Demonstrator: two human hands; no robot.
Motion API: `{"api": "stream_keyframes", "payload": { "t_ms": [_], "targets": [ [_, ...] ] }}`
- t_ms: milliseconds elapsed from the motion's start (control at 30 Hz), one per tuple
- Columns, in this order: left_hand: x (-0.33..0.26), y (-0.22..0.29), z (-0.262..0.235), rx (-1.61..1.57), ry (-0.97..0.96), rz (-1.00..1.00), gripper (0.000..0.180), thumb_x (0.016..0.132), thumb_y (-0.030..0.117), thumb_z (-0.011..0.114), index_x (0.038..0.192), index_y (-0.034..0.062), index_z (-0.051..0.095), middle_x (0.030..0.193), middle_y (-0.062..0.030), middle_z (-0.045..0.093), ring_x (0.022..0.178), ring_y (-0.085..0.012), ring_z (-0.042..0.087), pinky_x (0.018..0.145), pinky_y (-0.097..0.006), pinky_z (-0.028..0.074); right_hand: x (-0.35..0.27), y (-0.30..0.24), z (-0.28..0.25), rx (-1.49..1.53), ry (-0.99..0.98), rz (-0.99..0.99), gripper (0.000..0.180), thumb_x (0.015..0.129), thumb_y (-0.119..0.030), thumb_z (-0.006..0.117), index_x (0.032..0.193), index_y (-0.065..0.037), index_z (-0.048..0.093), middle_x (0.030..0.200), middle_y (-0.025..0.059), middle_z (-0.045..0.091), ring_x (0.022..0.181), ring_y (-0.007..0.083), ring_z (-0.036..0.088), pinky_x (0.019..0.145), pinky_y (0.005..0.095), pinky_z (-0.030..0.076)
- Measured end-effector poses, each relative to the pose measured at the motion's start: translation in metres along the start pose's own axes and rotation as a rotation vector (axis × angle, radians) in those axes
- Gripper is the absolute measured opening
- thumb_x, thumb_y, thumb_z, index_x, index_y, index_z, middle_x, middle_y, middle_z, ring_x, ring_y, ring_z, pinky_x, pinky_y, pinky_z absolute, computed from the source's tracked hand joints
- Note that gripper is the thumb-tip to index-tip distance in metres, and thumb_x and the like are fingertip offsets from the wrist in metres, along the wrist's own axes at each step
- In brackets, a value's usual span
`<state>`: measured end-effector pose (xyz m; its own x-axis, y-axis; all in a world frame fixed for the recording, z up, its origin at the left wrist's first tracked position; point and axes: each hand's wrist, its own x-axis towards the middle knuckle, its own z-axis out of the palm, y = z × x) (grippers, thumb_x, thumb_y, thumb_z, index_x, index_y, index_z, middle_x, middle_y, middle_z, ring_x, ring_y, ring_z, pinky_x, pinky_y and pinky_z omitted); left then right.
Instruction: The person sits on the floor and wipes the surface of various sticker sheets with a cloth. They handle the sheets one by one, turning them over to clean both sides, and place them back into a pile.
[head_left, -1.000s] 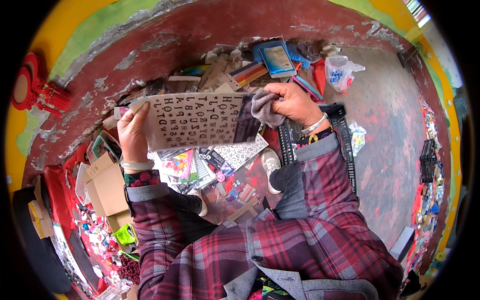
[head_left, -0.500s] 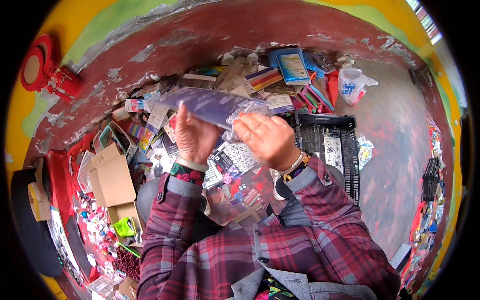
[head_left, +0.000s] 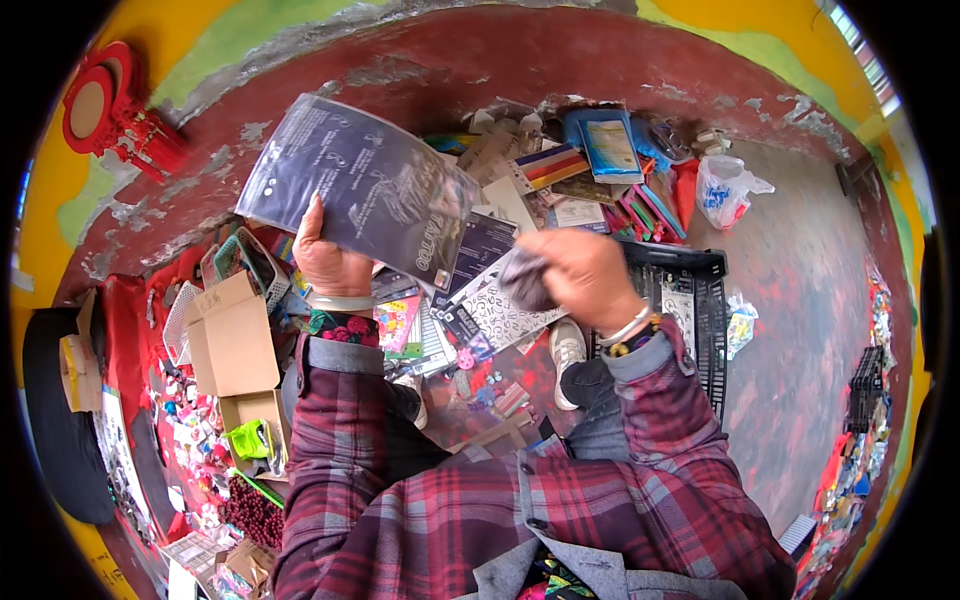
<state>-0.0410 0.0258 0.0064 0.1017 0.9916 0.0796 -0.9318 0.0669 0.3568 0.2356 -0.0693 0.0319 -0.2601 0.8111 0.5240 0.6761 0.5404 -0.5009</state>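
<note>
My left hand (head_left: 330, 262) grips the lower edge of a flat dark blue packet (head_left: 350, 185) in a glossy clear sleeve, its thumb lying over the front. The packet is tilted, with pale print and a line drawing facing me. To its right, my right hand (head_left: 585, 280) is closed round a crumpled dark grey cloth (head_left: 527, 281), apart from the packet. Below the hands lie a white sheet with black patterns (head_left: 500, 318), another dark packet (head_left: 480, 250) and a colourful pink packet (head_left: 397, 325).
A black plastic crate (head_left: 712, 330) stands right of my legs. At left are an open cardboard box (head_left: 235, 340) and white baskets (head_left: 180, 325). Mixed goods are heaped along the peeling red wall (head_left: 420, 75), with a white plastic bag (head_left: 725, 190) at their right end.
The packet has swung to face me and moved left with my left hand. My right hand has drawn away from it to the right and lower, carrying the cloth.
</note>
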Motion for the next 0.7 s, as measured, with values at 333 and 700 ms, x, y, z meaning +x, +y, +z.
{"api": "stream_keyframes", "payload": {
  "t_ms": [333, 700],
  "targets": [
    [-0.037, -0.079, 0.033, -0.006, 0.128, -0.223, 0.045, 0.094, 0.037, 0.047, 0.115, -0.0017, 0.055, 0.113, -0.0171, 0.061, 0.105, -0.0310, 0.058, 0.093, -0.044, 0.046, 0.012, -0.035, 0.055, 0.438, 0.259, 0.015, 0.048, 0.085, -0.010, 0.059, 0.131, -0.008, 0.046, 0.125, 0.0163, 0.052, 0.116, 0.0302, 0.052, 0.098, 0.0385, 0.039],
    [-0.049, -0.089, 0.051, -0.108, -0.053, -0.395, 0.051, 0.097, 0.038, 0.039, 0.130, -0.0009, 0.042, 0.128, -0.0166, 0.053, 0.116, -0.0317, 0.052, 0.103, -0.046, 0.037, 0.018, 0.004, 0.050, -0.131, 0.256, 0.121, 0.052, 0.085, -0.023, 0.057, 0.134, -0.009, 0.045, 0.136, 0.0212, 0.041, 0.128, 0.0356, 0.038, 0.106, 0.0464, 0.027]
  ]
}}
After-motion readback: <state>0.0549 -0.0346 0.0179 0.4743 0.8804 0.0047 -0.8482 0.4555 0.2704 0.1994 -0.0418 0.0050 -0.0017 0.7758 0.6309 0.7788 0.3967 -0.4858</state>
